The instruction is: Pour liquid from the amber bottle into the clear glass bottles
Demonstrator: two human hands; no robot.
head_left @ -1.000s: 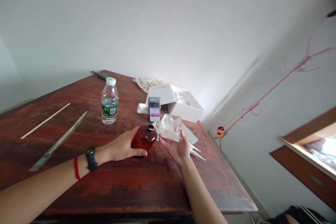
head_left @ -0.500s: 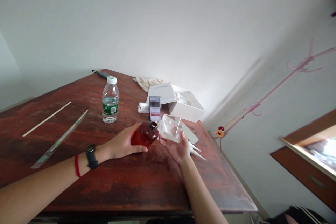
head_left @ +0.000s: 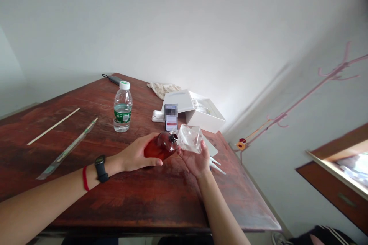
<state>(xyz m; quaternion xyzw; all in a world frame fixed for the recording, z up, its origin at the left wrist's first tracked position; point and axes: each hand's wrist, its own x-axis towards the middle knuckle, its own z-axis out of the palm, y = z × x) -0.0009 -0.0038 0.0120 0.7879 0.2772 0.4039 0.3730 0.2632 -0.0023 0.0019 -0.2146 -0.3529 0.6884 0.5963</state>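
My left hand is wrapped round a reddish-brown glass bottle, which tilts to the right with its uncapped neck beside a clear square container. My right hand grips that clear square container from below and the side. The bottle's mouth is close to the container's left side; I cannot tell whether they touch. Behind them a phone stands upright with part of its screen blurred out. A half-full water bottle with a white cap stands to the left of the phone.
On the wooden table lie a thin stick and a wrapped stick. A white box with its lid, a cloth and white pointed items are further back and right. A pink coat rack stands beside the table.
The brown bottle has tipped further to the right, its neck now more sideways. The clear container has shifted slightly right with my right hand. The whole view has moved a little.
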